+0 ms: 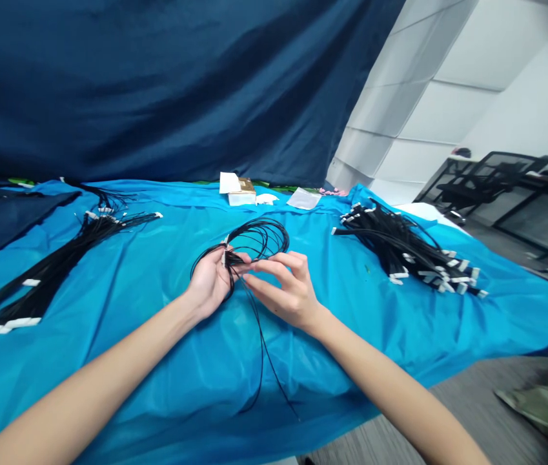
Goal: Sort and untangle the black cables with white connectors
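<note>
Near the middle, my left hand (210,279) is closed around a coiled bundle of thin black cables (266,234) with small white connectors by the fingers. The loops stand out above and to the right of the palm. My right hand (286,287) is at the bundle's right side, thumb and fingertips pinched together on thin black strands. Two loose cable ends hang down from between the hands over the blue cloth (157,361).
Black cables with white connectors lie in a bundle at the left (60,268) and in a pile at the right (404,248). At the back are a small open box (242,197) and a clear plastic bag (303,199). A dark blue curtain (157,84) hangs behind.
</note>
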A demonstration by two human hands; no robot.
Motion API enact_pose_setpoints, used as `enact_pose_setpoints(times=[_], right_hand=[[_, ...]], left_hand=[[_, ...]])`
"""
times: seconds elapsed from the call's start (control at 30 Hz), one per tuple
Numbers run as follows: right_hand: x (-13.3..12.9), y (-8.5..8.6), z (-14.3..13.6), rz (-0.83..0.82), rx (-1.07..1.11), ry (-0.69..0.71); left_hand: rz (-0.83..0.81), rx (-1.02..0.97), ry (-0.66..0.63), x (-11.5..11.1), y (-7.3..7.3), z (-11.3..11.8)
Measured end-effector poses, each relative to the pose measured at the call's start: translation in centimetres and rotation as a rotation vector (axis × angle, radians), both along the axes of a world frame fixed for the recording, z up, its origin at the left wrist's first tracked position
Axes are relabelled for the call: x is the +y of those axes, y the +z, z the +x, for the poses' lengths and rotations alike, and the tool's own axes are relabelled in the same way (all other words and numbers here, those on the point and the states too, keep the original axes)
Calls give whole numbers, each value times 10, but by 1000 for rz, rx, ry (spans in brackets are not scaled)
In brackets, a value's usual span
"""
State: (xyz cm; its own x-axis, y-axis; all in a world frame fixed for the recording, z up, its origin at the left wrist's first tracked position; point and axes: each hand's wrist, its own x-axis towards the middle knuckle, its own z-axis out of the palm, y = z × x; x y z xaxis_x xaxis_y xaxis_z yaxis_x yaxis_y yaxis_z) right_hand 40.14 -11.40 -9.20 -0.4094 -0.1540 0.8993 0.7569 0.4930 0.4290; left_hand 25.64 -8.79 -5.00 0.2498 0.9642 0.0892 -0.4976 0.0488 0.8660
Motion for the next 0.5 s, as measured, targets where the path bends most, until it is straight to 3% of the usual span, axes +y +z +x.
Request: enact_pose_setpoints(times=[0.5], right_hand=[[5, -11, -9, 9, 84, -13]], left_hand=[[-145, -173, -97, -14, -5, 10]])
